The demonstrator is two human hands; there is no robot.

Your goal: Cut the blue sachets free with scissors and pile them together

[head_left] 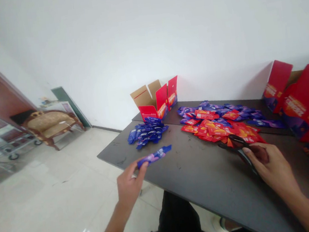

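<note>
Holding one long blue-and-purple sachet (155,156) in the left hand (131,183), the person has this hand just off the near edge of the tabletop (206,177), and its fingers (142,166) pinch the sachet narrowly at one end. The right hand (272,167) is above the tabletop, and its fingers (252,152) curve over a dark object (237,146), too blurred for naming; I cannot tell if they grip it. Farther on the tabletop, just behind this object, lies a wide heap of red and purple sachets (219,127), and a smaller heap of blue sachets (148,133) lies to its left. At the far edge of the tabletop stands an open red carton (155,101) with raised flaps, and more red cartons (306,98) stand along the right side. Well beyond the tabletop, on the left, are a carved upholstered settee (51,124) and a wheeled metal cart (6,138).
</note>
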